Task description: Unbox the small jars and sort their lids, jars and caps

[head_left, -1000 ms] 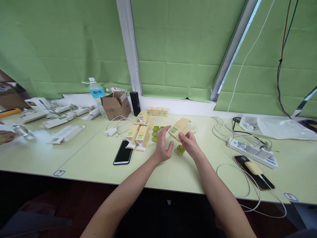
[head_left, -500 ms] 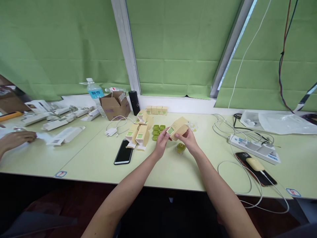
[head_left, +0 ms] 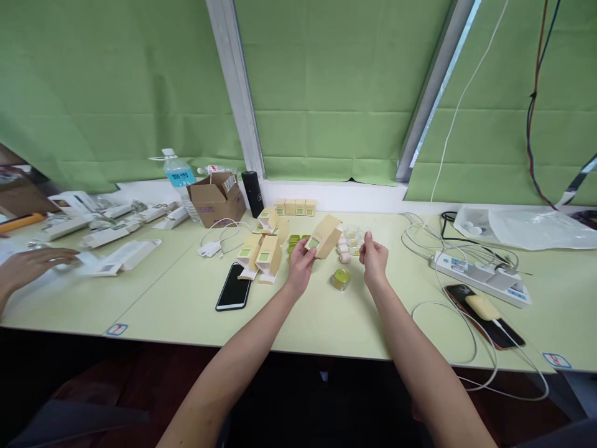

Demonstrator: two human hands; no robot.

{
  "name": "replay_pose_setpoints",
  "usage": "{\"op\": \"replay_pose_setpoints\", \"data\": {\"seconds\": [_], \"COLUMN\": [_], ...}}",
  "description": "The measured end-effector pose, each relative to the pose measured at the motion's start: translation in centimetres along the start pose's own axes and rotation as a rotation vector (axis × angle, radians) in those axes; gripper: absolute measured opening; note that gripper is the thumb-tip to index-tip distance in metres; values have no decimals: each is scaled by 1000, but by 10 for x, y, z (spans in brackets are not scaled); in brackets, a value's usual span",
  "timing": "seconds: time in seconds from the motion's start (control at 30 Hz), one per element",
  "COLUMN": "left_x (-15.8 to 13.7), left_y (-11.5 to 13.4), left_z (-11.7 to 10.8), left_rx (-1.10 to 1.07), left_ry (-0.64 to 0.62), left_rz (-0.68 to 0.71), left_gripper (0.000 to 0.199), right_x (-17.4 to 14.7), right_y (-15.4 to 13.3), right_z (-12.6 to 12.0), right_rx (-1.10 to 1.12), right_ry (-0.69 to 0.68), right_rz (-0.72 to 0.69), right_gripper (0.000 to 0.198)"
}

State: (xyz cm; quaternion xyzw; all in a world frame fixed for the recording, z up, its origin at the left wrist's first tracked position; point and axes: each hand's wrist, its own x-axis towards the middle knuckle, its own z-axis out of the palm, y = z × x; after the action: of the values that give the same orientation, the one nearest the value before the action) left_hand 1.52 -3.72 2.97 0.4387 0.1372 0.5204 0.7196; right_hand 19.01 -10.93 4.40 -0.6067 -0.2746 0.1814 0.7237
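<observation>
A cream cardboard box (head_left: 325, 238) with a small green square on it is tilted in my left hand (head_left: 301, 267), whose fingers and thumb close around its lower left side. My right hand (head_left: 374, 258) is apart from the box, its fingers curled in and its thumb up, with nothing showing in it. Just beyond it lie clear plastic cups (head_left: 355, 236) and several pale pink pieces (head_left: 344, 249). Between my hands a small clear jar with a green lid (head_left: 341, 279) stands on the table. Green square lids (head_left: 293, 239) are partly hidden behind my left hand.
Open cream boxes (head_left: 268, 258) stand to the left by a black phone (head_left: 233, 287). Small closed boxes (head_left: 295, 207) line the back. A brown carton (head_left: 217, 202) is farther left. Cables and a power strip (head_left: 480, 280) lie right. Another person's hand (head_left: 35, 267) is at far left.
My right hand has let go of the cream box and moved right, its fingers curling. The box has shifted left and tipped more upright in my left hand. Pink pieces have come into view.
</observation>
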Motion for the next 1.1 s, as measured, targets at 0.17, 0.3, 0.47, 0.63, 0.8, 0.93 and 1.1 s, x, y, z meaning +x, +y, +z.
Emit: {"op": "replay_pose_setpoints", "data": {"seconds": [0.17, 0.3, 0.47, 0.63, 0.8, 0.93, 1.1], "left_x": [-1, -2, -3, -1, 1, 2, 2], "left_y": [0, 1, -1, -1, 2, 2, -3], "left_z": [0, 2, 1, 0, -1, -2, -3], "left_rx": [30, 14, 1, 9, -13, -8, 65], "left_ry": [-1, -8, -61, -49, -5, 19, 43], "left_rz": [14, -28, -82, -85, -75, -40, 16], "left_gripper": [50, 48, 44, 40, 37, 38, 46], "right_x": [-13, -23, -20, -15, -4, 12, 11], "right_y": [-5, -13, -14, -12, -6, 2, 1], "right_z": [5, 15, 18, 16, 6, -10, -13], "right_rx": [-205, -140, -21, 155, 142, -37, -127], "right_ry": [-7, -150, -155, -137, 74, 294, 237], "right_rz": [-259, -398, -323, -176, -133, -151, -385], "right_gripper": [48, 42, 24, 29, 37, 35, 77]}}
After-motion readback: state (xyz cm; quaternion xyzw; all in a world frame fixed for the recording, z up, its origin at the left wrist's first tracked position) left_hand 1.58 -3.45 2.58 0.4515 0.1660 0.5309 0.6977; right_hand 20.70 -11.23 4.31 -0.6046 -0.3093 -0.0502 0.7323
